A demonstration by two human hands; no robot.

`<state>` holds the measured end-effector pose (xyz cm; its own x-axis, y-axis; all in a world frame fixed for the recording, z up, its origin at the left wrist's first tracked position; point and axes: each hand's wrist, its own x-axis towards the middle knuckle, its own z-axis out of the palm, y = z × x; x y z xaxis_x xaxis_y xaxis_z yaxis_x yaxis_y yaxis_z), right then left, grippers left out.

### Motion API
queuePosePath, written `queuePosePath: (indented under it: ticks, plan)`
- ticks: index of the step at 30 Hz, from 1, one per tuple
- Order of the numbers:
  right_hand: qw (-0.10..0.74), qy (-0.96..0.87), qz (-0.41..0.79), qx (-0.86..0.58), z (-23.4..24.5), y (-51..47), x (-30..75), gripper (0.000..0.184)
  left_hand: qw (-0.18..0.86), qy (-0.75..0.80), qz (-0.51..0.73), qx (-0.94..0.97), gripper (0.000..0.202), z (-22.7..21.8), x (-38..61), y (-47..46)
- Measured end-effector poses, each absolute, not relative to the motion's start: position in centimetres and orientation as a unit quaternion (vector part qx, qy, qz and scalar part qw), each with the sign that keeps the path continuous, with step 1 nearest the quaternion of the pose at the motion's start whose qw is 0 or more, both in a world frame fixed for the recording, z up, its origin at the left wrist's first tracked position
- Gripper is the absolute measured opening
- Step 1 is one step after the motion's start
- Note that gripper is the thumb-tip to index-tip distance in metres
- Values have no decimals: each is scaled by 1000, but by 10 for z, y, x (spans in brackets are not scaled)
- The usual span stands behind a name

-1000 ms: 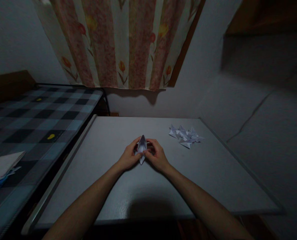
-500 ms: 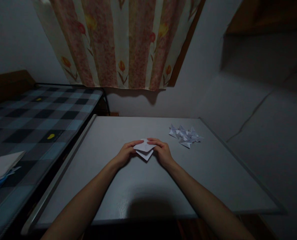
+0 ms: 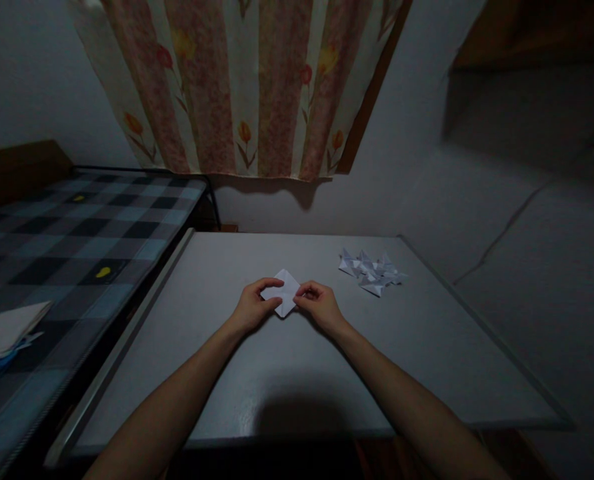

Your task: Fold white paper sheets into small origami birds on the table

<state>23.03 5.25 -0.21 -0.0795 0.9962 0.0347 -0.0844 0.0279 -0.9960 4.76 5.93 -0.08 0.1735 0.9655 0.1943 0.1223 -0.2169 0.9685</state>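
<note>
A folded white paper (image 3: 287,293) lies as a diamond shape above the middle of the pale table (image 3: 217,387). On its left side my left hand (image 3: 255,303) holds it, thumb and fingers spread over its surface. The thumb and fingertips of my right hand (image 3: 321,303) pinch the paper's right corner. Part of the left corner is hidden under my left hand. To the right and farther back lies a cluster of several folded white paper pieces (image 3: 371,270) with pointed tips.
A bed with a checked cover (image 3: 141,213) runs along the table's left side, with a stack of papers (image 3: 9,330) on it. Behind the table hangs a flowered curtain (image 3: 241,87). A wooden shelf (image 3: 541,40) juts out at upper right.
The paper has gone from a partly opened fold with two layers showing to a flat diamond. My fingers have shifted, the right ones now pinching its corner.
</note>
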Motion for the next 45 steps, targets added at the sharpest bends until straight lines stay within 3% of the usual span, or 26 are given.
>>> queuePosePath:
  ticks: [10, 14, 19, 27, 34, 38, 45]
  plan:
    - [505, -515, 524, -454, 1, 51, 231, 21, 440, 423, 504, 612, 30, -1, 50, 57]
    - [507, -544, 500, -445, 3, 49, 232, 16, 474, 431, 501, 581, 32, 2, 51, 57]
    - [509, -555, 521, -403, 3, 49, 233, 27, 528, 416, 506, 541, 41, 3, 48, 57]
    - [527, -525, 519, -420, 3, 51, 239, 20, 605, 334, 498, 525, 49, -3, 47, 56]
    - [525, -568, 477, -418, 7, 50, 241, 15, 582, 356, 488, 544, 29, 7, 47, 53]
    - [529, -585, 446, -423, 8, 49, 240, 10, 570, 377, 473, 556, 28, 5, 48, 53]
    - [522, -561, 432, -476, 11, 44, 233, 21, 496, 410, 496, 583, 22, 4, 52, 53]
